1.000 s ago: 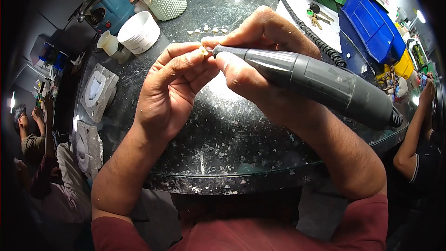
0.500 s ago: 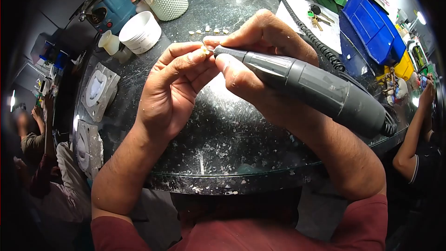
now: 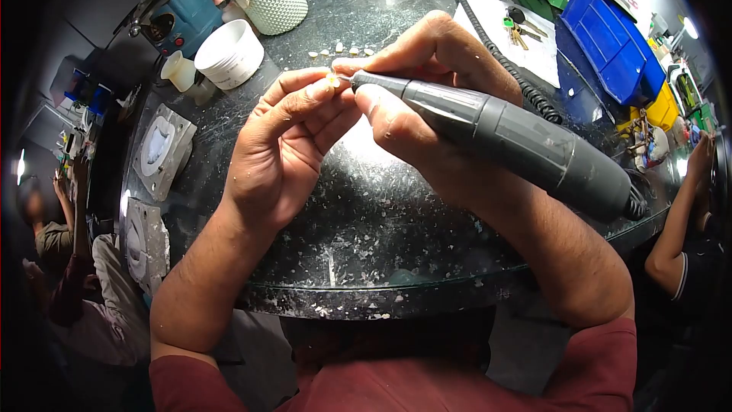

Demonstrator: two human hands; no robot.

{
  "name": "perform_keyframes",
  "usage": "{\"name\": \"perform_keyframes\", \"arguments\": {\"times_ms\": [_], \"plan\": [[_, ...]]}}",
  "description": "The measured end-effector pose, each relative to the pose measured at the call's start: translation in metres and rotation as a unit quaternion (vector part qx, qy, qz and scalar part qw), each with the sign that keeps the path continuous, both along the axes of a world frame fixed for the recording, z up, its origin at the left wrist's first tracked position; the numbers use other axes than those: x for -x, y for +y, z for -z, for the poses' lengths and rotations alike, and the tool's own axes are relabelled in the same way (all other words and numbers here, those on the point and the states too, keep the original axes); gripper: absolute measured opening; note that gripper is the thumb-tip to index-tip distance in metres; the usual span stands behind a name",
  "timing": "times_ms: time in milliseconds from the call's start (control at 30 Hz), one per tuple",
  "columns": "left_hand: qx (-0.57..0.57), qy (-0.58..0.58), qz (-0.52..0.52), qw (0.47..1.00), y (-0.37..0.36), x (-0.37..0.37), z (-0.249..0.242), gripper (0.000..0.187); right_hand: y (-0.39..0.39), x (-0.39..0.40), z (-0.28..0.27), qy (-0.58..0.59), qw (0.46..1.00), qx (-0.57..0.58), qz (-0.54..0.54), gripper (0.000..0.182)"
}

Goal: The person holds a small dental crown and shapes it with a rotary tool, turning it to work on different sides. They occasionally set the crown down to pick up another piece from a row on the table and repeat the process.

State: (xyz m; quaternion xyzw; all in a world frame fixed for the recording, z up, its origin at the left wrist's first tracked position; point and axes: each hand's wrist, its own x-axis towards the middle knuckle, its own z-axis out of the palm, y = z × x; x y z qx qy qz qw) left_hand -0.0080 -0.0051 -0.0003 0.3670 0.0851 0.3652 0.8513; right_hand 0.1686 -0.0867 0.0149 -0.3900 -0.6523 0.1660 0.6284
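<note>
My left hand [image 3: 282, 141] pinches a tiny yellowish-white piece [image 3: 333, 80] between thumb and fingertips. Wrapped round the front of a dark grey rotary handpiece [image 3: 518, 137] is my right hand [image 3: 415, 99], its fingertips close to those of my left hand. The thin metal bit [image 3: 345, 78] of the handpiece points left and meets or nearly meets the small piece; contact is too small to tell. Beyond my fingers, several small tooth-like pieces [image 3: 339, 47] lie in a row on the dark speckled table [image 3: 366, 236].
White tub [image 3: 229, 57], small cream cup [image 3: 178, 71] and tool basket [image 3: 278, 0] stand back left. Two plaster moulds [image 3: 162, 149] lie at the left edge. A coiled cord [image 3: 526, 80], keys [image 3: 517, 33] and blue bin [image 3: 610, 46] are at right. Other people sit at both sides.
The handpiece has tilted slightly, its rear end a little lower and further left. The small piece and my left fingertips have shifted slightly left.
</note>
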Motion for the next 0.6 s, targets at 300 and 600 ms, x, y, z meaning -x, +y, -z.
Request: {"name": "perform_keyframes", "arguments": {"times_ms": [300,600], "plan": [[0.012,-0.001,0.011,1.000,0.0003,0.0003,0.0001,0.021,0.0002,0.0013,0.0001,-0.007,1.000,-0.003,0.008,0.016],[-0.007,0.004,0.007,1.000,0.0007,0.0004,0.0004,0.020,0.0020,-0.0010,-0.0006,-0.045,0.999,-0.021,0.017,0.015]]}}
